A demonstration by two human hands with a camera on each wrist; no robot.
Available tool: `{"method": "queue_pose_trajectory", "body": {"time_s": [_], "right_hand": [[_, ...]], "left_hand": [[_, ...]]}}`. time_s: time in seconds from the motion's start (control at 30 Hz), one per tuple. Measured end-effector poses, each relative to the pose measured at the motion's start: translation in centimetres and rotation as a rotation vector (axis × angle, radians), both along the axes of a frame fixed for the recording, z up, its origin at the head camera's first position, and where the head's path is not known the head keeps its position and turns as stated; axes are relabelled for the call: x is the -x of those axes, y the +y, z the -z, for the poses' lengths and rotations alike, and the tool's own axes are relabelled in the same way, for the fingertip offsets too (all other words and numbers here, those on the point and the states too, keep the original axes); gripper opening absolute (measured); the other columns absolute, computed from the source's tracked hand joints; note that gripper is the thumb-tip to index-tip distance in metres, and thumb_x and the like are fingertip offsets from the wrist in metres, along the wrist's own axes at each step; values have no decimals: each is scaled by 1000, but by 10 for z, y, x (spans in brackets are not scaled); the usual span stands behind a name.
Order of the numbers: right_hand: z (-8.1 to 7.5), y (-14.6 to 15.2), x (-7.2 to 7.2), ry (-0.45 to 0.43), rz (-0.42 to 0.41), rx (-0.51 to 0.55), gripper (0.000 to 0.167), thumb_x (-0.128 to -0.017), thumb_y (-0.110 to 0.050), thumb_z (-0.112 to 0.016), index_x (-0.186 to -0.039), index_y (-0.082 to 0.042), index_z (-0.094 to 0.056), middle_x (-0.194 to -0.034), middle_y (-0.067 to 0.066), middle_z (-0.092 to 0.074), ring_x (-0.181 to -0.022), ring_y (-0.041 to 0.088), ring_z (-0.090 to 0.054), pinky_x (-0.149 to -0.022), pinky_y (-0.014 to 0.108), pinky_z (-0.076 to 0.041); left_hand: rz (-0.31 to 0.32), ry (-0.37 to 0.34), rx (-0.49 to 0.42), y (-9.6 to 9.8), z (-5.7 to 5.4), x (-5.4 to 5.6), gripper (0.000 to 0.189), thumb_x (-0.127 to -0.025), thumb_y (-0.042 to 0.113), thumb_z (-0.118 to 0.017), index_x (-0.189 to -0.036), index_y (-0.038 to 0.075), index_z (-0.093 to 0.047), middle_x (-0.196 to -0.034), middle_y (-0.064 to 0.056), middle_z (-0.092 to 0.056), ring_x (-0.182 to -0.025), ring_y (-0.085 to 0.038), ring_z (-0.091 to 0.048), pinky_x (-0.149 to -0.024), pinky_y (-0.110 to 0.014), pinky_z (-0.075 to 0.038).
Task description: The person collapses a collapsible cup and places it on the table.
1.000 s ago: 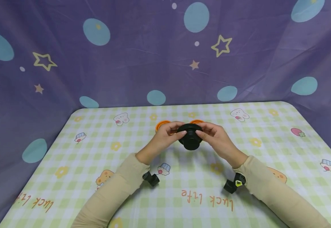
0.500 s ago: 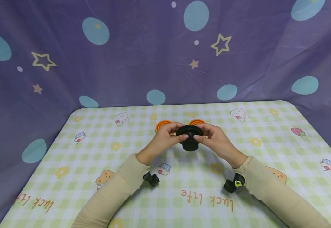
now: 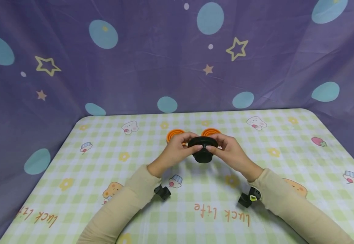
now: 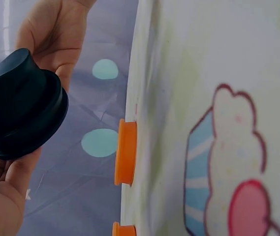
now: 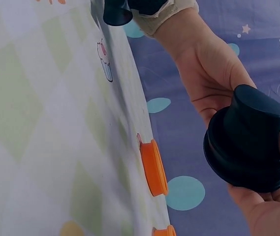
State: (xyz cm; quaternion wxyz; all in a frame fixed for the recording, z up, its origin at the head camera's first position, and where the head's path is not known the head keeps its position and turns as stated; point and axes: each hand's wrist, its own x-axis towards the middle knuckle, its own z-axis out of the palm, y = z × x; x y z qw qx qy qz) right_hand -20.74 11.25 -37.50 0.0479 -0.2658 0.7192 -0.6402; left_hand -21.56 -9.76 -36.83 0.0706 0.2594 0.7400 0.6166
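Observation:
A black stepped collapsible cup (image 3: 203, 157) is held over the middle of the table, its wide rim toward the top and its narrower base below. My left hand (image 3: 177, 148) grips it from the left and my right hand (image 3: 231, 149) from the right. Both thumbs press the near side, almost meeting, while the other fingers wrap behind the rim. The left wrist view shows the cup (image 4: 24, 105) tilted, with a wide flange and a narrow end. Beyond the hands lie two orange ringed collapsed cups, a left one (image 3: 171, 134) and a right one (image 3: 210, 131), each partly covered.
A green-and-white checked cloth (image 3: 97, 176) with printed cartoons covers the table. Behind it hangs a purple curtain (image 3: 134, 67) with blue spots and stars. A small black camera (image 3: 163, 192) sits at the left wrist, another (image 3: 245, 200) at the right.
The black cup has come down slightly and tipped, so its base looks shorter. My thumbs have slid closer together on it. More of the orange cups shows behind.

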Motion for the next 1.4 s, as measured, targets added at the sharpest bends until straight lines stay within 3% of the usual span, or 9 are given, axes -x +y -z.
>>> {"method": "queue_pose_trajectory", "body": {"time_s": [0.07,0.3,0.47,0.63,0.73,0.93,1.1,1.2,1.4], "right_hand": [[1,-1,0,23,15,-14,19,-92,-6,-61,-106,6,-60,-98,8,-64,-82,13,-63,-65,29,-54],[2,-4,-2,85,82,-39,17,-92,-5,-60,-104,6,-62,-96,12,-64,-78,10,-62,-62,25,-52],[3,-6,-2,125,115,-57,18,-93,-5,-58,-106,6,-63,-97,16,-66,-83,8,-65,-65,22,-52],[1,-6,-4,148,165,-98,20,-94,-10,-59,-108,3,-65,-96,15,-69,-86,9,-67,-68,22,-54],[1,-6,-5,170,197,-110,21,-93,-11,-60,-109,1,-66,-94,14,-69,-83,9,-68,-66,22,-54],[2,-5,-6,244,266,-67,21,-93,-5,-59,-111,3,-66,-94,16,-70,-74,5,-66,-60,19,-52],[1,-5,-5,197,294,20,23,-92,2,-56,-113,8,-63,-90,23,-68,-67,2,-63,-57,18,-53],[0,-6,-4,157,284,56,24,-92,5,-54,-115,11,-61,-92,29,-66,-69,2,-65,-59,21,-55],[1,-6,-5,126,252,87,27,-95,-4,-55,-118,8,-60,-99,28,-65,-74,8,-67,-62,26,-56]], "left_hand": [[-22,33,22,0,0,-1,20,-89,9,-65,-107,0,-64,-105,-14,-64,-82,-16,-66,-67,-31,-57],[-111,192,83,4,-23,-21,19,-88,4,-65,-106,-4,-66,-98,-17,-68,-74,-15,-65,-62,-27,-56],[-176,268,98,6,-26,-25,23,-88,4,-65,-110,-5,-66,-95,-17,-70,-76,-21,-66,-64,-25,-55],[-217,316,106,8,-24,-25,26,-89,5,-63,-114,-4,-66,-103,-17,-69,-75,-23,-67,-65,-24,-55],[-205,302,94,7,-22,-24,27,-91,5,-61,-116,-4,-64,-108,-18,-68,-79,-23,-67,-67,-25,-55],[-118,120,11,3,-6,-13,35,-96,11,-55,-130,5,-56,-117,-14,-64,-100,-24,-64,-82,-30,-54],[-3,10,-70,2,-1,-8,50,-93,25,-60,-139,12,-47,-127,-14,-54,-107,-24,-60,-86,-33,-53],[45,-9,-109,2,0,-7,68,-84,40,-65,-142,10,-43,-128,-17,-51,-105,-25,-60,-85,-34,-53],[39,26,-104,2,0,-7,81,-77,50,-63,-142,7,-42,-126,-18,-53,-103,-27,-62,-84,-34,-54]]}}
